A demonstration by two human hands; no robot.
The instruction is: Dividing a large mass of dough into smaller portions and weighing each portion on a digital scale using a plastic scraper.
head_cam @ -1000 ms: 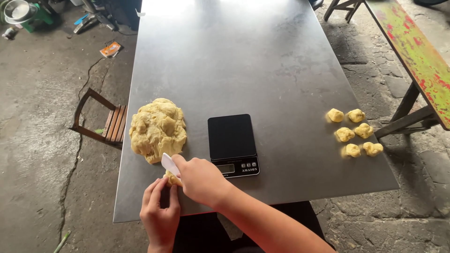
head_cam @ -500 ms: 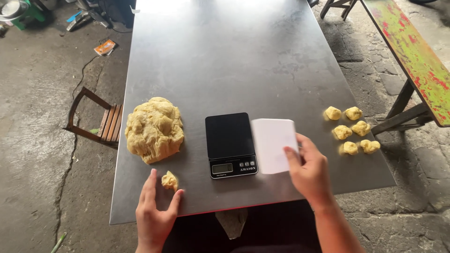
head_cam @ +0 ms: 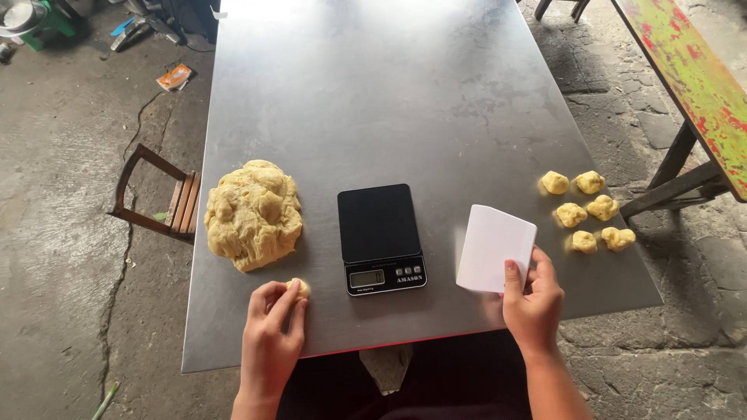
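Change: since half a second ago the white scraper (head_cam: 495, 248) has been drawn a little nearer to the table's front edge, and the fingers of the left hand (head_cam: 271, 330) have been curled over the small dough piece (head_cam: 299, 288), which lay just beside the thumb before.
Left hand: loosely cupped, fingertips and thumb closed lightly on the small dough piece against the tabletop.
Right hand (head_cam: 533, 299): closed on the scraper's lower right corner, thumb on top, blade tilted up off the surface.
Small dough piece: found near the front edge, just below the large dough mass (head_cam: 253, 213).
Scale: a black kitchen scale (head_cam: 380, 236) is set between the two hands, its platform bare.
Portions: six dough lumps (head_cam: 587, 211) are grouped near the right edge.
Surface: a grey metal table (head_cam: 389, 93), dully reflective.
Room: a cracked concrete floor (head_cam: 62, 233), a wooden chair (head_cam: 159, 198) at the left and a painted bench (head_cam: 692, 70) at the right are seen.
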